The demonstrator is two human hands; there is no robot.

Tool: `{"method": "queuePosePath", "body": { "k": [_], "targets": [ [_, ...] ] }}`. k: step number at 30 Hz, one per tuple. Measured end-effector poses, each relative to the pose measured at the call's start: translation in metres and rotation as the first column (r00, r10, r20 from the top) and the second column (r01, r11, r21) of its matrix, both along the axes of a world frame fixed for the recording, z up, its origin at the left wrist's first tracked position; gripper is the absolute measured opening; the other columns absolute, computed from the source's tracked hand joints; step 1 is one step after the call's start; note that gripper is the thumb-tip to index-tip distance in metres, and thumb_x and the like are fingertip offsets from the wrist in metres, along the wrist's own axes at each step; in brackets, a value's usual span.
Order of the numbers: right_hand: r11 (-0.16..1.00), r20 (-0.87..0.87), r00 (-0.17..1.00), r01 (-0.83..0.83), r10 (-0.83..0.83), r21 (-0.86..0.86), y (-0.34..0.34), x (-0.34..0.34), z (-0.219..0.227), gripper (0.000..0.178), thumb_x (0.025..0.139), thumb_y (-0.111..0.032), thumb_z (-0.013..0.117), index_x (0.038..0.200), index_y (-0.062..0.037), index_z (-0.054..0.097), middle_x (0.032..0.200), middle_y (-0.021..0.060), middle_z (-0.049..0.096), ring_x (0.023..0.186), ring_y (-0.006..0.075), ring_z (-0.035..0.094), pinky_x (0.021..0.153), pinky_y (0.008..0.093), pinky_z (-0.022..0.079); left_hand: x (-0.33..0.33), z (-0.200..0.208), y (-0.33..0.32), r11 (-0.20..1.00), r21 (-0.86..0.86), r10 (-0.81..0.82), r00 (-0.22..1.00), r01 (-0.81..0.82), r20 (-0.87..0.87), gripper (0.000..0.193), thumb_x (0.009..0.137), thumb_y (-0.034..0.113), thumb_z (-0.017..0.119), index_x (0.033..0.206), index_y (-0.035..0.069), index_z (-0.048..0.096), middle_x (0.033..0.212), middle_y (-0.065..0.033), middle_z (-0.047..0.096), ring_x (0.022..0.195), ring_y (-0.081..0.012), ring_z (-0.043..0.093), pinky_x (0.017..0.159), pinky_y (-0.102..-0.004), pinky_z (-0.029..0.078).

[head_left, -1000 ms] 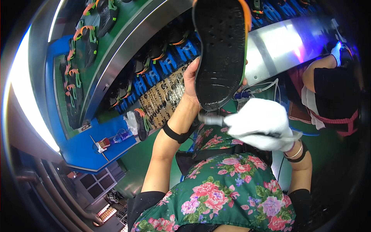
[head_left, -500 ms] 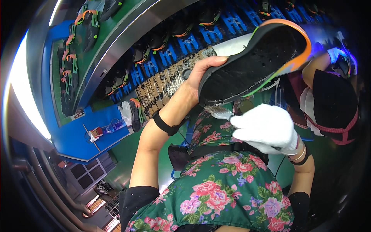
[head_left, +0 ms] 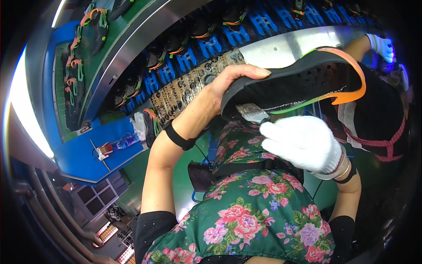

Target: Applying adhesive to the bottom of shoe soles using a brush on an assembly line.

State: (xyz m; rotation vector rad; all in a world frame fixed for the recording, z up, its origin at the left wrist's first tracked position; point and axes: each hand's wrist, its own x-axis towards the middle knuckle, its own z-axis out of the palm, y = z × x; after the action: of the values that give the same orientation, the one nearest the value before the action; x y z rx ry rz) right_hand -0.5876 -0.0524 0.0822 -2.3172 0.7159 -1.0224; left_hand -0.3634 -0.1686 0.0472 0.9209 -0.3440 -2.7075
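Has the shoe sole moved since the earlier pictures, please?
Yes: the shoe sole has swung its orange end rightward and down relative to the silver panel.

A lamp (head_left: 24, 105) glares beyond the left edge of the counter (head_left: 79, 164); blue light tints a co-worker's glove (head_left: 381, 47); the right hand (head_left: 303, 143) looks overexposed; outlines bend.

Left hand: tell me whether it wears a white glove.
No, the left hand is bare as it grips the black shoe sole, while the right hand is gloved in white.
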Motion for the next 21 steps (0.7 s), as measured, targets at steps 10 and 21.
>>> {"method": "queuePosePath", "body": {
  "k": [10,21],
  "targets": [
    [0.976,0.073,0.975,0.204,-0.209,0.070,-0.005,0.008,-0.002,0.034,0.077,-0.005,0.081,0.110,-0.0100,0.076,0.107,0.0074,0.076,0.086,0.0232,0.072,0.075,0.0335,0.057,0.005,-0.029,0.000,0.980,0.119,0.187,0.931,-0.157,-0.312,0.050,0.089,0.023,0.062,0.128,-0.008,0.062,0.121,-0.0230,0.070,0.102,-0.0313,0.072,0.096,-0.0414,0.057],
    [0.872,0.341,0.880,0.144,-0.329,0.468,-0.002,0.021,-0.015,0.015,0.074,0.001,0.081,0.087,-0.0033,0.076,0.093,0.0135,0.077,0.081,0.0245,0.072,0.073,0.0338,0.056,-0.015,-0.064,-0.002,0.968,-0.051,0.214,0.914,-0.246,-0.344,0.096,0.087,0.065,0.051,0.156,0.000,0.033,0.149,-0.0370,0.040,0.123,-0.0527,0.055,0.088,-0.0536,0.056]
  ]
}}
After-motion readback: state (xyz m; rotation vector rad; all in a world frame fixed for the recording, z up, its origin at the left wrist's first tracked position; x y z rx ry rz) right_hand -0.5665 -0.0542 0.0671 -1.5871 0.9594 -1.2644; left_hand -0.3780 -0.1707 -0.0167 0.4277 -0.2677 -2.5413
